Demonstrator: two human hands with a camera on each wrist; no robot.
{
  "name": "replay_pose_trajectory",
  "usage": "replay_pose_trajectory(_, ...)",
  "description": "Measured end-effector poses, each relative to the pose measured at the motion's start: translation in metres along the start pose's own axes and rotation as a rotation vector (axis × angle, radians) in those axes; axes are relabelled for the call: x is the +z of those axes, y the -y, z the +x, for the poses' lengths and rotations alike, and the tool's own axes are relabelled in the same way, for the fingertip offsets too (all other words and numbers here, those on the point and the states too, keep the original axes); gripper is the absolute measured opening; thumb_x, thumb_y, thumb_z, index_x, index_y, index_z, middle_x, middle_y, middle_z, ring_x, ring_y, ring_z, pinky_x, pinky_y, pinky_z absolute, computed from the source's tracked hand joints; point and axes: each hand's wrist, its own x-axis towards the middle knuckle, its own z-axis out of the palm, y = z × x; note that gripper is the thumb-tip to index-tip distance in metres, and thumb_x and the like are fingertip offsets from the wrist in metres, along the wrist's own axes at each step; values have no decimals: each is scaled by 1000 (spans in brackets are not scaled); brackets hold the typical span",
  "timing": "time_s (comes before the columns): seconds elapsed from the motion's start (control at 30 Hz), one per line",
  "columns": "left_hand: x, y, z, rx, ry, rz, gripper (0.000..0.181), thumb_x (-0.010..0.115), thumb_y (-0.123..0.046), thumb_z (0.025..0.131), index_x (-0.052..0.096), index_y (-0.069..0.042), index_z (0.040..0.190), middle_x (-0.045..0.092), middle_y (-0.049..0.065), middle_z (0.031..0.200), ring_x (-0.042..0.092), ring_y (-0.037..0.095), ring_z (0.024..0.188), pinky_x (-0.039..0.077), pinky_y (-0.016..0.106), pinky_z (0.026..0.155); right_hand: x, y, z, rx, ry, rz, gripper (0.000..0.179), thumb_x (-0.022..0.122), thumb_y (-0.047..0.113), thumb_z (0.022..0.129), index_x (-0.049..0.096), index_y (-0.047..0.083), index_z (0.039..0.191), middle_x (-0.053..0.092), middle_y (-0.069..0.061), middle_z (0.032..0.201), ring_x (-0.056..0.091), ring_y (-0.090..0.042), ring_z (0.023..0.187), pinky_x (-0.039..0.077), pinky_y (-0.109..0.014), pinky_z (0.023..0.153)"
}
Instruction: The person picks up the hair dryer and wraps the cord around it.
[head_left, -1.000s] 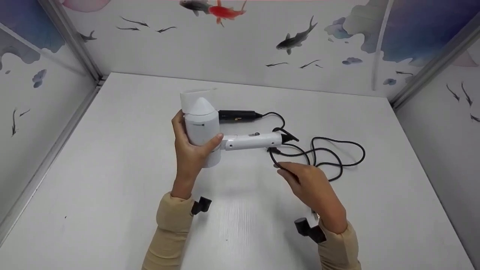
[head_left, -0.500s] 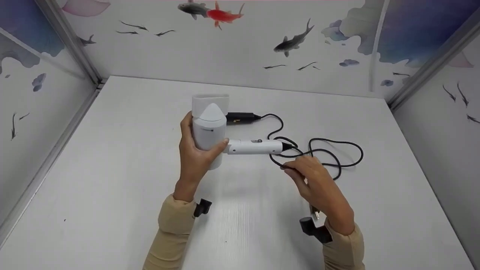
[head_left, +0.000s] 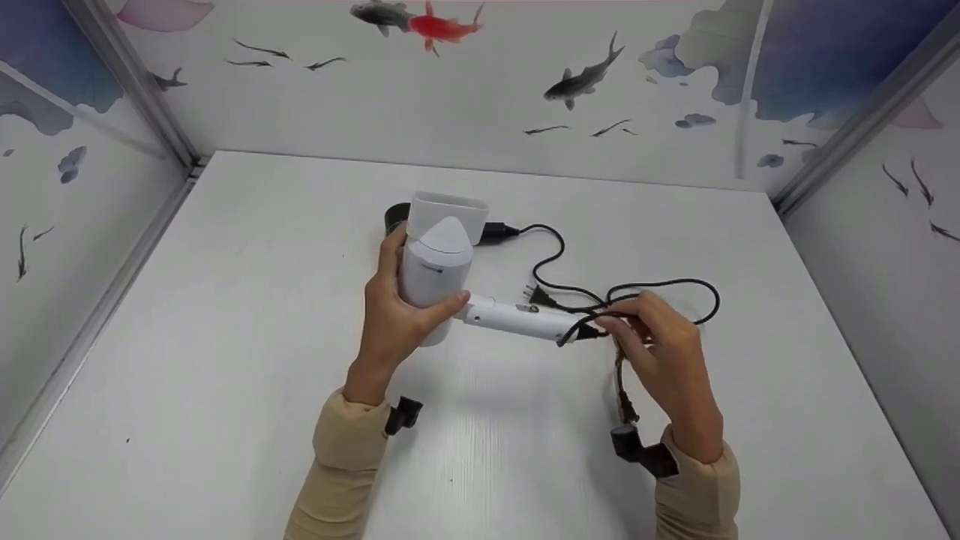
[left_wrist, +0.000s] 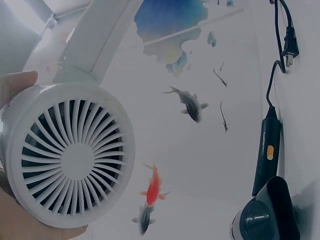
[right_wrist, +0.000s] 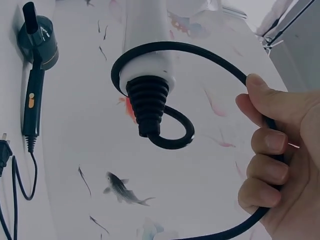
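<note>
My left hand (head_left: 397, 322) grips the white hair dryer (head_left: 435, 281) around its barrel, holding it above the table. Its flat nozzle (head_left: 450, 214) points to the back and its handle (head_left: 517, 316) extends right. In the left wrist view its round slatted grille (left_wrist: 77, 160) faces the camera. My right hand (head_left: 667, 360) holds the dryer's black cord (right_wrist: 175, 46) between thumb and curled fingers. The right wrist view shows the cord looping around the handle's end, near the ribbed cord sleeve (right_wrist: 146, 102). A plug (head_left: 628, 409) hangs below my right hand.
A black hair dryer (head_left: 495, 232) lies on the white table (head_left: 262, 300) behind the white one, partly hidden by it. Its cord (head_left: 562, 251) runs right to loose loops, with a pronged plug (head_left: 538, 296) beside the white handle. Printed panels (head_left: 480, 112) enclose the back and sides.
The white hair dryer has moved right, its handle end swinging toward me. My right hand has shifted right and slightly up with the cord, which now passes over the handle's end.
</note>
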Motion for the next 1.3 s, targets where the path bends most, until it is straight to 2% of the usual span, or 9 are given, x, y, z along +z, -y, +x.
replay_pose_trajectory(0.2,-2,-2,0,-24,37,-66,87,81,-13,67,32,-16,140,59,7,117,59,20,99,48,43,82,-1,-3,0,61,-93,9,16,72,-6,74,68,4,86,61,-3,72,43,-1,59,34,-13,54)
replay_pose_trajectory(0.5,-3,-4,1,-88,54,-209,82,76,-12,69,31,-8,138,56,9,117,58,22,100,47,41,84,-2,-10,0,134,-126,88,2,66,0,82,67,-1,84,57,-1,66,41,-1,56,33,-15,52)
replay_pose_trajectory(0.63,-6,-6,1,-127,23,-290,78,74,-11,68,33,-9,135,56,7,113,57,23,97,46,40,82,1,-12,0,155,-96,126,3,63,-1,85,66,-1,85,56,-1,66,40,-1,56,33,-15,51)
replay_pose_trajectory(0.73,-8,-7,1,-158,2,-357,76,73,-9,68,34,-12,134,57,5,110,57,23,95,47,40,79,4,-10,0,153,-61,139,10,61,-6,84,67,2,86,60,-5,70,43,-1,57,35,-16,51)
replay_pose_trajectory(0.9,-8,-6,1,-159,-29,-429,78,70,-8,68,31,-13,136,57,6,110,57,23,94,48,38,78,9,-4,0,163,21,114,11,57,-4,87,66,4,87,60,-5,71,42,-1,58,35,-17,52)
replay_pose_trajectory(1.07,-7,-7,2,-146,-84,-446,78,69,-7,68,31,-12,136,57,5,110,57,22,95,48,37,79,16,1,1,209,122,96,15,51,-2,91,60,6,82,47,4,59,35,-1,52,32,-19,48)
replay_pose_trajectory(1.2,-5,-8,3,-145,-133,-433,78,69,-5,68,30,-12,136,56,6,111,57,22,97,47,37,80,23,7,1,291,185,82,19,49,-3,91,55,4,74,45,4,58,34,-1,50,32,-20,46)
replay_pose_trajectory(1.3,-3,-7,2,-137,-157,-400,81,70,-5,69,28,-11,138,55,6,113,56,24,98,47,38,81,27,8,-1,328,231,40,19,50,1,93,57,3,74,39,6,58,32,-1,50,31,-19,46)
